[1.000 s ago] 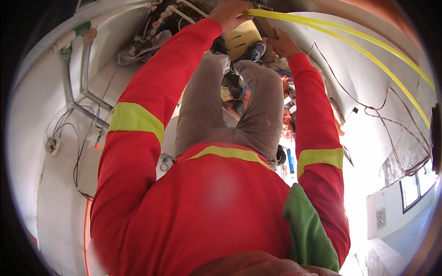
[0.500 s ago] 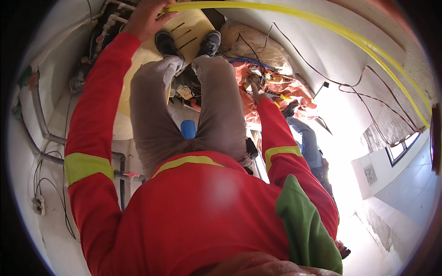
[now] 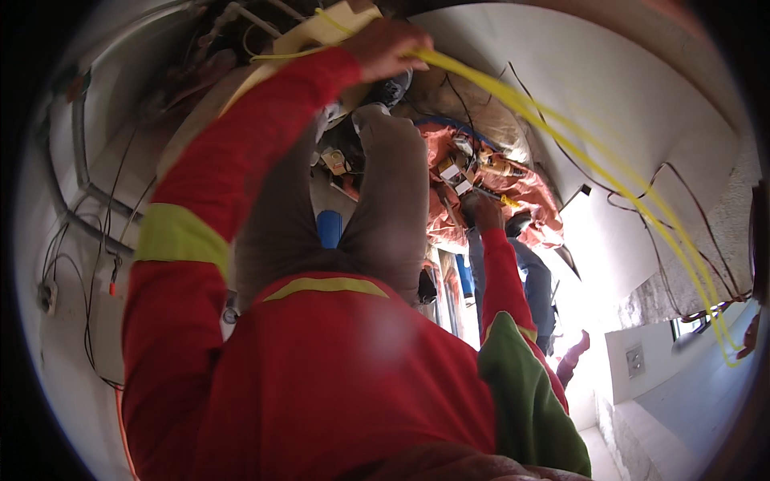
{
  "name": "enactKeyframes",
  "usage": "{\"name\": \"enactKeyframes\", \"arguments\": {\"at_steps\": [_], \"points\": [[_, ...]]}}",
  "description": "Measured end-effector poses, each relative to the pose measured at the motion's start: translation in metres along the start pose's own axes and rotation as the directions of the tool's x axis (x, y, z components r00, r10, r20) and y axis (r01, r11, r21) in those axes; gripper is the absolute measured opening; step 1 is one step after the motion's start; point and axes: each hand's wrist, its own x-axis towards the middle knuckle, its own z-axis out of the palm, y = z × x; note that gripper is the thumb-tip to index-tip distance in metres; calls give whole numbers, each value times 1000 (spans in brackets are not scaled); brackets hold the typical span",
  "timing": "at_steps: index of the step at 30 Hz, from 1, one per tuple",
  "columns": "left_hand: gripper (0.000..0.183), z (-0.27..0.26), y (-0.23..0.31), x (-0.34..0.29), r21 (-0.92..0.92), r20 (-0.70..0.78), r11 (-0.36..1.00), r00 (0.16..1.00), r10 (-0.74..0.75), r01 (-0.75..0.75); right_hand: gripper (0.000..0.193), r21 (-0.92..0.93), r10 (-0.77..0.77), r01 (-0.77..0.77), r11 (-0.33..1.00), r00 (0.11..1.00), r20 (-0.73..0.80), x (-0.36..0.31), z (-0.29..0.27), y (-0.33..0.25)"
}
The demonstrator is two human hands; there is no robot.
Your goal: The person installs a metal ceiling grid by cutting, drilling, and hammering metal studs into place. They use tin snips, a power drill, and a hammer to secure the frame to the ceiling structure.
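Note:
Stretched out at the top of the view, my left hand (image 3: 391,46) is closed around a yellow cable (image 3: 513,98), which looks like several thin strands. From the hand the cable slopes down to the far right edge, and a loop trails off to the left. My right hand (image 3: 486,212) is lower, at the near edge of an orange sheet (image 3: 537,204) strewn with tools and small parts. Its fingers look curled, but shadow hides what is in them. A yellow-and-black power tool (image 3: 499,166) and small white boxes (image 3: 455,178) lie just beyond it.
Another person's jeans-clad legs (image 3: 536,276) are beside my right arm; a hand (image 3: 574,353) shows below them. At the right edge another hand (image 3: 749,337) is near the cable. Dark wires (image 3: 664,208) hang along the right wall. Grey pipes (image 3: 80,144) run along the left wall.
My left hand has swung right and slightly down with the yellow cable, which now sags lower at the right. My right hand has drawn back toward me from the tools on the orange sheet.

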Motion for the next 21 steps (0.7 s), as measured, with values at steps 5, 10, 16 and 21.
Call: {"name": "enactKeyframes", "arguments": {"at_steps": [5,10,16,21], "points": [[33,45,62,-16,80,-33,986,989,-146,148,47,39,-498,553,832,776,-387,52,-171,-224],[42,1,38,-79,-86,-191,972,954,-230,217,89,-574,-6,166,802,963,271,152,-225,-262],[66,-58,-28,-319,80,-593,114,139,-793,990,40,-499,-48,153,853,975,216,191,-215,-234],[66,-10,-37,-404,-97,-559,198,111,-822,975,35,-448,-146,256,857,953,265,213,-216,-266]]}}
